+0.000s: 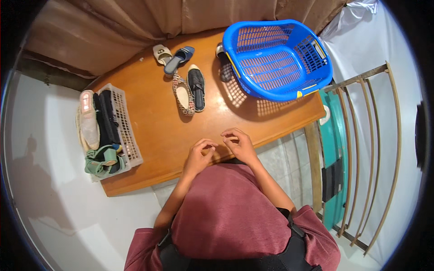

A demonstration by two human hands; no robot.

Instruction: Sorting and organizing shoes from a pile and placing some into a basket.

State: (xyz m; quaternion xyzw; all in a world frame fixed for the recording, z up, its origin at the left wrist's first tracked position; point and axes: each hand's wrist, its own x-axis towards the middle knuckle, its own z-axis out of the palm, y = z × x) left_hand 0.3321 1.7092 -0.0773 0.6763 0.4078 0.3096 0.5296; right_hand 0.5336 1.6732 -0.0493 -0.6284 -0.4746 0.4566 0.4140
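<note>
At table edge (271, 128) | hands (221, 147) curled, empty | shoe (222, 56) half-hidden behind basket (278, 58)

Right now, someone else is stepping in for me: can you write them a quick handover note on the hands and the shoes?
Left hand and right hand: both empty, fingers curled, at the near edge of the wooden table.
Done: the white basket at the left holds several shoes.
Left: four loose shoes mid-table, a patterned flat, a black flat, a blue sandal and a beige sandal; one dark shoe beside the empty blue basket.
</note>
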